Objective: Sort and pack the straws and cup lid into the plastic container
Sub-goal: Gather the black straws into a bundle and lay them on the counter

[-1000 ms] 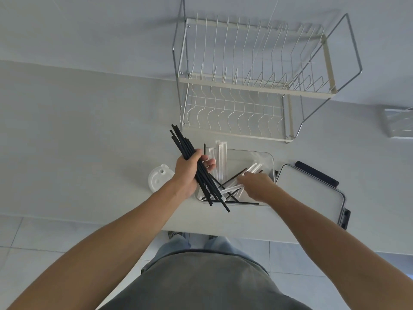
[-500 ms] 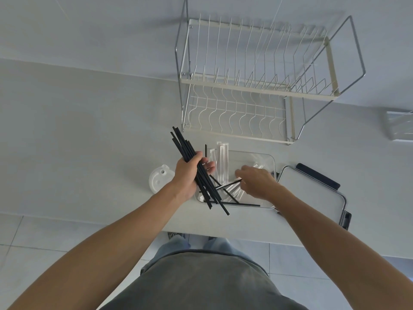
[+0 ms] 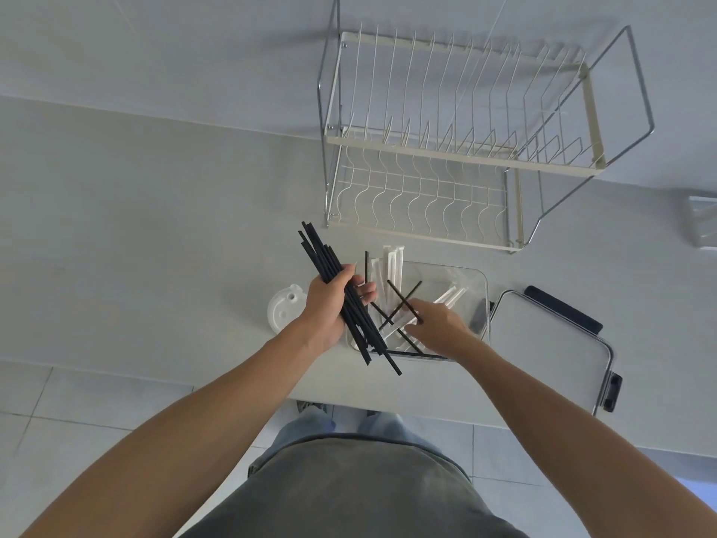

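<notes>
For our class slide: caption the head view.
Left hand grips black straws; right hand picks one from clear container.

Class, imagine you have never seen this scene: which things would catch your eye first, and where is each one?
First, the bundle of black straws gripped in the left hand, slanting over the near-left corner of the clear container. Next, the right hand reaching into that container, pinching a loose black straw. Behind them stands the wire dish rack; the white cup lid lies left of the container.
</notes>
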